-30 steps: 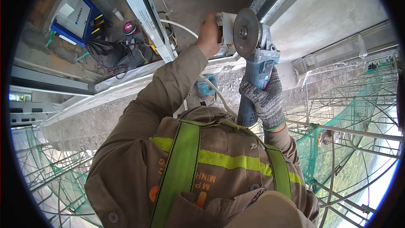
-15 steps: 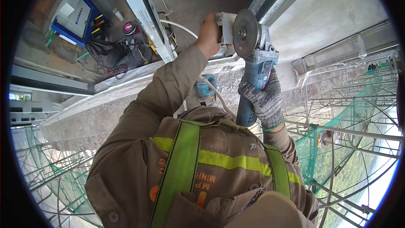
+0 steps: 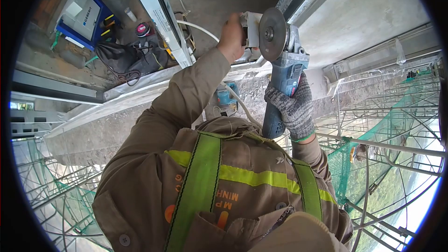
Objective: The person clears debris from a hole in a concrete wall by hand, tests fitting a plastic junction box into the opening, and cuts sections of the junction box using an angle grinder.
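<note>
My right hand (image 3: 298,109), in a grey knitted glove, is wrapped round the body of a blue angle grinder (image 3: 285,77). The grinder stands nearly upright, with its flat round disc (image 3: 273,34) at the top, facing left. My bare left hand (image 3: 232,37) is closed on a short white profile piece (image 3: 253,29) just left of the disc. The piece's right side is close to the disc's edge; whether they touch I cannot tell. Part of the piece is hidden by my fingers and the disc.
A white-wrapped frame post (image 3: 158,11) rises at left of my hands, with a pale hose (image 3: 200,29) behind. Beyond it lie a dark bag (image 3: 116,58) and a blue-and-white box (image 3: 86,16). Another blue tool (image 3: 227,95) sits below. Scaffold pipes (image 3: 396,148) and green netting (image 3: 343,168) stand at right.
The grinder and its disc have shifted very slightly up and to the right. My left hand and the white piece have barely moved.
</note>
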### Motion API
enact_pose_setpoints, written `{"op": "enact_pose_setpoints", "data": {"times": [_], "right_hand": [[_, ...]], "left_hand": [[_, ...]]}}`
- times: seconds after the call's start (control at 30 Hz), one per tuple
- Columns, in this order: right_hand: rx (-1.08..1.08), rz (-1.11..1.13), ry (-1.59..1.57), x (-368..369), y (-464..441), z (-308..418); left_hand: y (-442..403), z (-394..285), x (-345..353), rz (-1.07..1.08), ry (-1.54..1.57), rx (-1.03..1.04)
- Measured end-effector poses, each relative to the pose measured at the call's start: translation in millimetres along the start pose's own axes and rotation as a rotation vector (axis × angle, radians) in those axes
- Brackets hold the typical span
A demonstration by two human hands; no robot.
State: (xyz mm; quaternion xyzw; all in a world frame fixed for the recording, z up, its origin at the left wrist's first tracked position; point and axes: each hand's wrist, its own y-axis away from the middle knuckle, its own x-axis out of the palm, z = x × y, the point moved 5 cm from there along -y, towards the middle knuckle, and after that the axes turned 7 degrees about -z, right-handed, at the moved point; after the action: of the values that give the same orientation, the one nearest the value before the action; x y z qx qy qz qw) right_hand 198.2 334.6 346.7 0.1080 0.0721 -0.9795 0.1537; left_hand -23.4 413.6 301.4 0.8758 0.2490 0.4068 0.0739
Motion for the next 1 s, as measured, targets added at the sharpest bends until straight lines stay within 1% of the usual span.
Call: {"op": "enact_pose_setpoints", "data": {"times": [0.1, 0.37, 0.63, 0.9, 1.0], "right_hand": [[-0.021, -0.004, 0.059, -0.2, -0.2, 0.9], [-0.021, 0.022, 0.008, -0.4, -0.1, 2.1], [0.031, 0.012, -0.049, -2.1, 1.3, -1.2], [0.023, 0.013, -0.021, -3.6, 1.9, -3.4], [0.005, 0.009, 0.035, -4.3, 2.2, -3.3]], "left_hand": [[-0.3, -1.9, -0.9, -0.004, 0.002, 0.022], [-1.4, 0.5, -1.3, 0.011, 0.004, 0.017], [-3.8, 4.6, 2.0, 0.048, 0.027, 0.006], [0.6, 3.2, 4.5, 0.045, 0.02, 0.012], [0.6, 2.3, 3.7, 0.029, 0.005, 0.022]]}}
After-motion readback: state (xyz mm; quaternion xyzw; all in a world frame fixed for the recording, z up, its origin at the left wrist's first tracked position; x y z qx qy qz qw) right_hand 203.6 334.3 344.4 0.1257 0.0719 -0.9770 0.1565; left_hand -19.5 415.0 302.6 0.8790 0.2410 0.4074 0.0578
